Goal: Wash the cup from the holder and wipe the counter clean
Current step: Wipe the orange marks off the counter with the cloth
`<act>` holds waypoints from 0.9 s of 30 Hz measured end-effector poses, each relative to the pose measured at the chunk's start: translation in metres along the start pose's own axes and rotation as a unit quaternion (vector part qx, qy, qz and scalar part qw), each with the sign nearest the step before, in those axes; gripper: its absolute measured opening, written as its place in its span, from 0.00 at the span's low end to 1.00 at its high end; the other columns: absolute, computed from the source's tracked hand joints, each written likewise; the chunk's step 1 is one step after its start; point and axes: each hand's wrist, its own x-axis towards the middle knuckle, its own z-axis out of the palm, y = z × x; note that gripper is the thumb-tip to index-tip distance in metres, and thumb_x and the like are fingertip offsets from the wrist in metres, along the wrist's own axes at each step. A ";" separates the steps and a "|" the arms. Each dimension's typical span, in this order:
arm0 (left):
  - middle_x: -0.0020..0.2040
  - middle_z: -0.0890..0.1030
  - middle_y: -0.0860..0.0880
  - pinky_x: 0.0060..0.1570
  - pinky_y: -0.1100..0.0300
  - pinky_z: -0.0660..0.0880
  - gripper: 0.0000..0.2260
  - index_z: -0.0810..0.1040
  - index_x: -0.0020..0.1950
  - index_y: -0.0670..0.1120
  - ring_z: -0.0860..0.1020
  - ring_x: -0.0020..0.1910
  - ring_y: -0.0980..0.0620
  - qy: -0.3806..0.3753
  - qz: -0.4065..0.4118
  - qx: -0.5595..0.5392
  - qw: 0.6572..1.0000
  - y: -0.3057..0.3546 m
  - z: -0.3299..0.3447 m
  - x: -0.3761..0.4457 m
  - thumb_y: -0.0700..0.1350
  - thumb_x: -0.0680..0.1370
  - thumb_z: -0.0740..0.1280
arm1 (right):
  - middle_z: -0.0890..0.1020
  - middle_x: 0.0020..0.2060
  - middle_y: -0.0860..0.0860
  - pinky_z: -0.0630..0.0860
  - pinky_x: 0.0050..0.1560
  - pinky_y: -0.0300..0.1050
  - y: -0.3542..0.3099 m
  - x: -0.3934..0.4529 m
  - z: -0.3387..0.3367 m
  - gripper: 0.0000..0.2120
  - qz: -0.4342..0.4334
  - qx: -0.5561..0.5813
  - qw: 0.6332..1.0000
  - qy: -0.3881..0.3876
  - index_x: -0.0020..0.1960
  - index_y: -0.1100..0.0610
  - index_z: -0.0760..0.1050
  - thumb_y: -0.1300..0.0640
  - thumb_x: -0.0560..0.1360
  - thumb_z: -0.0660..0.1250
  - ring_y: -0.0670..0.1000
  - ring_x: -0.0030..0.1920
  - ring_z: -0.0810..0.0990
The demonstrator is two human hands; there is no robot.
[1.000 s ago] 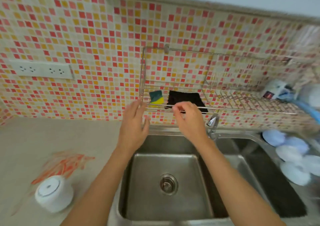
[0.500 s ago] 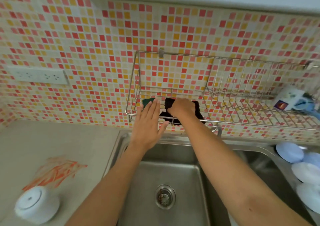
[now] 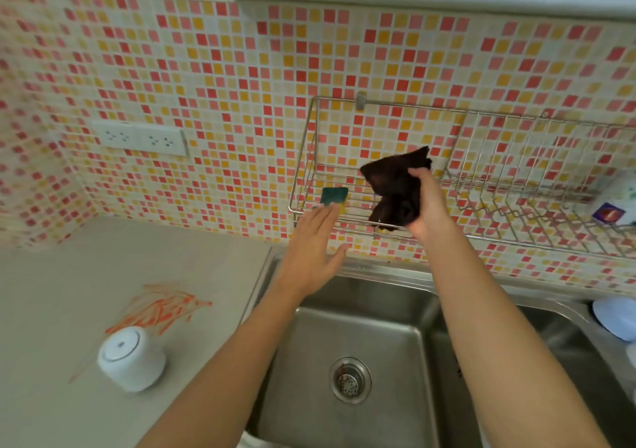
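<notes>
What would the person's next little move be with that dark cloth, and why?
Probably carry the dark cloth, gripped in the right hand above the wire rack, leftward to the orange smear on the counter. The smear is unwiped, and the left hand is open and empty.

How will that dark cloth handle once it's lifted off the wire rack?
Likely floppy: the dark cloth bunches and droops in the right hand. Probably light, since a loose one-handed grip holds it. Unlikely to slip; it looks napped.
</notes>
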 end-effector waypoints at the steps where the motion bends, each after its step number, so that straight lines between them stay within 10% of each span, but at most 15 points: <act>1: 0.77 0.61 0.49 0.76 0.60 0.47 0.29 0.58 0.78 0.46 0.56 0.77 0.53 0.017 -0.014 -0.016 1.000 -0.007 -0.006 -0.013 0.54 0.80 0.61 | 0.84 0.50 0.56 0.80 0.44 0.47 0.002 -0.012 0.002 0.14 0.008 0.026 0.999 -0.024 0.60 0.57 0.76 0.54 0.76 0.65 0.55 0.47 0.83; 4: 0.77 0.61 0.49 0.74 0.66 0.46 0.28 0.58 0.77 0.45 0.54 0.75 0.58 0.076 -0.063 -0.026 0.995 -0.038 -0.034 -0.062 0.51 0.80 0.63 | 0.84 0.53 0.56 0.81 0.51 0.51 0.015 -0.043 0.016 0.15 -0.026 0.003 0.998 -0.058 0.61 0.58 0.76 0.59 0.75 0.69 0.56 0.51 0.84; 11: 0.74 0.64 0.44 0.73 0.48 0.60 0.34 0.59 0.75 0.42 0.61 0.74 0.49 0.207 -0.306 -0.071 0.927 -0.140 -0.085 -0.204 0.56 0.76 0.67 | 0.82 0.45 0.44 0.76 0.38 0.34 0.163 -0.108 0.074 0.13 -0.086 -0.327 0.933 -0.123 0.57 0.47 0.73 0.63 0.78 0.64 0.42 0.40 0.81; 16: 0.72 0.67 0.44 0.70 0.42 0.64 0.44 0.60 0.74 0.48 0.66 0.72 0.45 0.127 -0.434 -0.189 0.872 -0.194 -0.081 -0.264 0.61 0.64 0.76 | 0.78 0.59 0.46 0.70 0.58 0.39 0.322 -0.136 0.086 0.20 -0.085 -0.470 0.871 -0.113 0.68 0.48 0.69 0.61 0.78 0.61 0.48 0.59 0.77; 21: 0.63 0.72 0.59 0.65 0.61 0.70 0.41 0.62 0.67 0.56 0.71 0.64 0.62 0.072 -0.423 -0.252 0.867 -0.224 -0.073 -0.287 0.52 0.61 0.82 | 0.61 0.75 0.47 0.46 0.76 0.51 0.407 -0.161 0.077 0.38 -0.060 -0.698 0.676 -0.229 0.75 0.47 0.62 0.27 0.72 0.49 0.48 0.76 0.54; 27: 0.65 0.70 0.65 0.60 0.76 0.66 0.43 0.59 0.64 0.70 0.70 0.64 0.68 0.051 -0.403 -0.285 0.868 -0.249 -0.058 -0.304 0.48 0.62 0.82 | 0.70 0.71 0.56 0.53 0.74 0.58 0.445 -0.132 0.062 0.22 -0.214 -0.809 0.496 -0.233 0.68 0.57 0.73 0.52 0.78 0.54 0.55 0.74 0.62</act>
